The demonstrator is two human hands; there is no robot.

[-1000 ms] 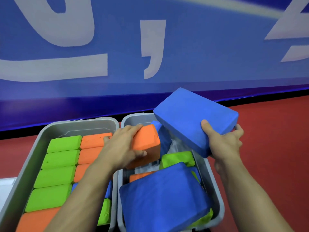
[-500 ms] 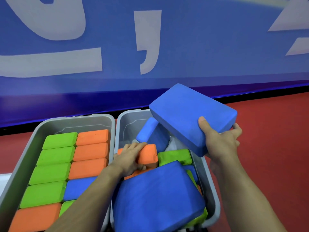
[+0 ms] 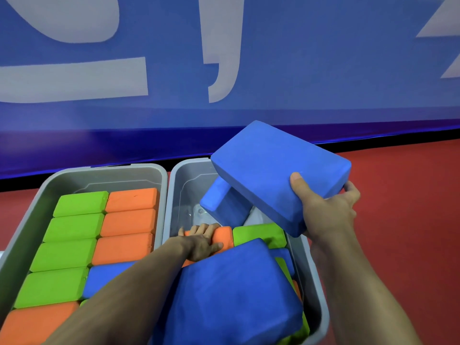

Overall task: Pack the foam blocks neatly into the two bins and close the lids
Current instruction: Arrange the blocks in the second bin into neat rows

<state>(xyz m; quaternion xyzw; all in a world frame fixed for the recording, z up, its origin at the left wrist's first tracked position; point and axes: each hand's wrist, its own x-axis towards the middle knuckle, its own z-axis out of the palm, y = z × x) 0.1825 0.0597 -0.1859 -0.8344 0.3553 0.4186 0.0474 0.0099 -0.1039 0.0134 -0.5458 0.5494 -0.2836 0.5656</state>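
Two grey bins sit side by side on a red floor [image 3: 398, 195], and the right bin [image 3: 316, 282] serves as the reference. Nearest the camera, a large blue block [image 3: 231, 295] lies tilted across that bin's near half, resting on green and orange blocks beneath it. Just beyond it, inside the same bin, the left hand [image 3: 201, 242] lies on an orange block [image 3: 222, 236], fingers curled over its far edge and thumb against its near side. A green block [image 3: 258, 235] lies touching that orange block on its right. Farther in, a smaller blue block [image 3: 221, 207] leans tilted against the bin's far part. Above the right bin's far right side, the right hand [image 3: 326, 212] grips a big blue block [image 3: 276, 175] held tilted in the air, thumb on top, fingers wrapped under its edge. Beside the right bin, the left bin [image 3: 159, 195] holds green, orange and blue blocks packed in neat rows. Beyond both bins stands a blue wall [image 3: 298, 70] with white shapes.
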